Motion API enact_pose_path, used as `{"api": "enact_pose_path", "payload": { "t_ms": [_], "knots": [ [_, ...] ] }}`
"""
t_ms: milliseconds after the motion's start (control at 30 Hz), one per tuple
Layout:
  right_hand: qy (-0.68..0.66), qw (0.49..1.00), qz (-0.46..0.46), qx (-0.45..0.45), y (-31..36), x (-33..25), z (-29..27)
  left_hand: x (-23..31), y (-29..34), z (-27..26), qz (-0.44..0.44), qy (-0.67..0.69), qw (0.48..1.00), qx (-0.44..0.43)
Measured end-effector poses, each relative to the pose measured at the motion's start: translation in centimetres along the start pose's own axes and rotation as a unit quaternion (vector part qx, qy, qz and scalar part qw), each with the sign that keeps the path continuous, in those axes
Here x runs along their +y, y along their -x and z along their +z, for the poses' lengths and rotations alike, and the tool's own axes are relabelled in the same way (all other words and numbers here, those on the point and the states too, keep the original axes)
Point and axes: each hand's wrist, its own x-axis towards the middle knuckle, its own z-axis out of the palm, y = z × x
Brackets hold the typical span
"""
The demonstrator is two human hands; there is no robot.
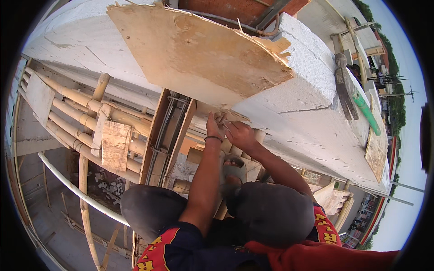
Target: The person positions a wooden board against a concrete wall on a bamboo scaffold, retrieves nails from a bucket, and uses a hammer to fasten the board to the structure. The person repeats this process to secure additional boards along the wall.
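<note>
A broken plywood sheet (pixel 194 54) with splintered edges leans across the white block wall in front of me. Just below its lower edge, my left hand (pixel 215 127) and my right hand (pixel 240 134) are close together. The fingers of both hands are bent and closed near a small splintered wood edge (pixel 235 115). Whatever they pinch is too small to make out. A dark band circles my left wrist. On the wall top at the right lies a claw hammer (pixel 346 86) with a green handle, away from both hands.
Bamboo scaffold poles (pixel 77 113) run along the left, with a small plywood piece (pixel 116 144) against them. Steel bars (pixel 174 117) stand between formwork boards beside my left arm. A white curved pipe (pixel 81 192) crosses lower left, above a drop to rubble (pixel 110 185). Another plywood strip (pixel 376 144) lies far right.
</note>
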Motion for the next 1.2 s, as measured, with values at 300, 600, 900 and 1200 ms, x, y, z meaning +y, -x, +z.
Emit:
{"api": "enact_pose_path", "payload": {
  "t_ms": [300,600,900,1200],
  "knots": [
    [0.161,0.971,-0.176,0.000,-3.7,1.9,3.7,1.9,-0.3,-1.2,0.015,-0.022,0.992,-0.127],
    [0.181,0.974,-0.132,-0.016,-4.0,1.9,4.9,4.3,-2.4,-1.5,-0.033,-0.034,0.980,-0.192],
    [0.178,0.972,-0.147,0.049,-1.1,-6.2,-15.1,4.7,-2.0,-0.2,-0.074,-0.123,0.981,-0.132],
    [0.314,0.921,0.227,0.044,-0.2,1.1,-37.1,4.7,-1.3,0.2,-0.057,-0.107,0.989,-0.083]
  ]
}}
